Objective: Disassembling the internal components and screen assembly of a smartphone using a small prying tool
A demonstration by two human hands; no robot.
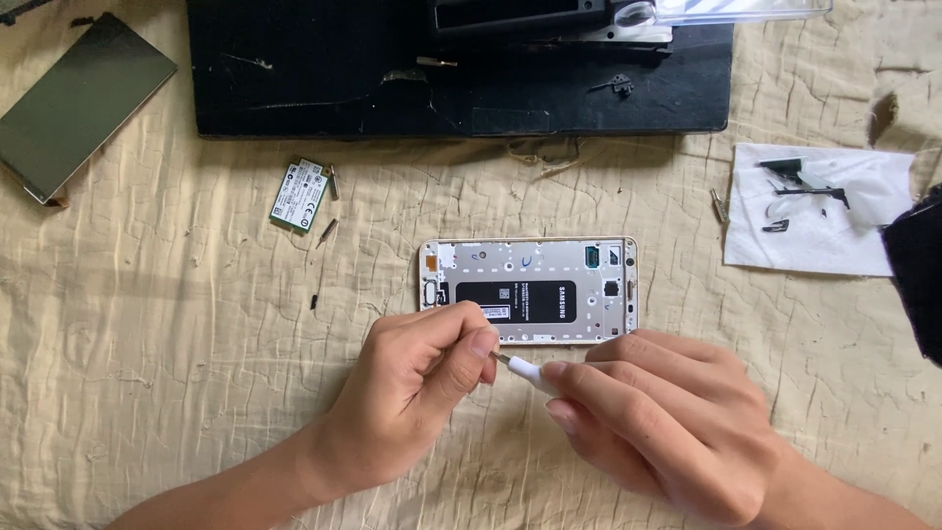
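Both hands are meeting just below the opened smartphone with its back cover off, a pale metal frame and black battery (528,291), which is lying flat near the middle of the wrinkled beige quilted cloth (177,393) that is covering the work surface. Left hand (422,378) is curling its fingers inward, the thumb pressing toward the forefinger as if pinching something very small; what sits between them is too small to make out. Right hand (657,412) is gripping a slim white-handled tool with a thin metal tip (520,369), the tip pointing left and reaching the left hand's thumb, just beside the phone's near long edge.

Toward the cloth's far edge, a flat black rectangular board (324,88) is lying with a few tiny parts on it and a dark device (530,15) at its far side. At the far left corner, a dark glass-fronted slab with a pale rim (78,103) is resting at an angle. Between that and the phone, a small green circuit card (299,194) is lying with a few small metal bits beside it. Near the right edge, a white paper sheet (863,236) is carrying several small dark parts, and a black object (917,285) is showing at the very edge.
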